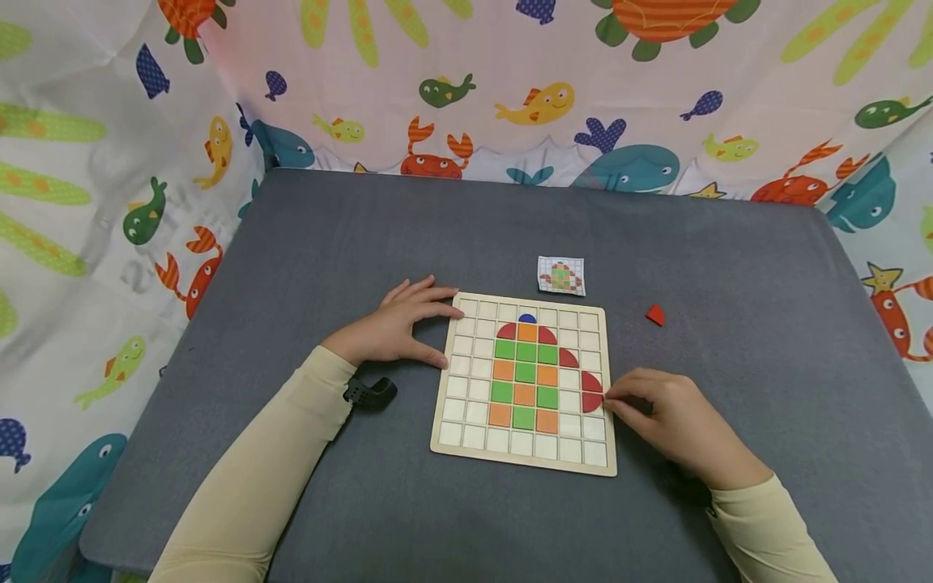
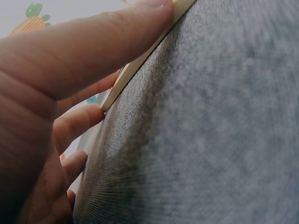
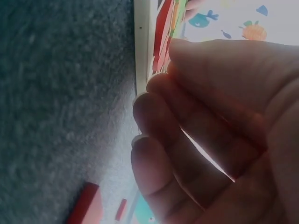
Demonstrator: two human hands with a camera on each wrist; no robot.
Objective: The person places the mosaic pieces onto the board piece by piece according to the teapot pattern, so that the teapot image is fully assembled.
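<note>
A wooden grid board (image 1: 521, 463) lies on the grey table, with green and orange square tiles, red quarter-circle tiles and a blue half-circle (image 1: 527, 318) set in its cells. My left hand (image 1: 397, 324) spreads along the board's upper left edge, thumb and fingertips touching the rim. In the left wrist view the thumb (image 2: 107, 39) lies against the wooden edge. At the board's right edge, my right hand (image 1: 681, 421) pinches a red quarter-circle tile (image 1: 592, 402) between thumb and curled forefinger. Another red quarter-circle (image 1: 591, 380) sits right above that tile.
A small pattern card (image 1: 561, 276) showing a coloured grid lies behind the board. One loose red piece (image 1: 656, 315) is on the table (image 1: 350, 502) to the right. Cloth printed with sea animals (image 1: 466, 121) surrounds the table's back and sides.
</note>
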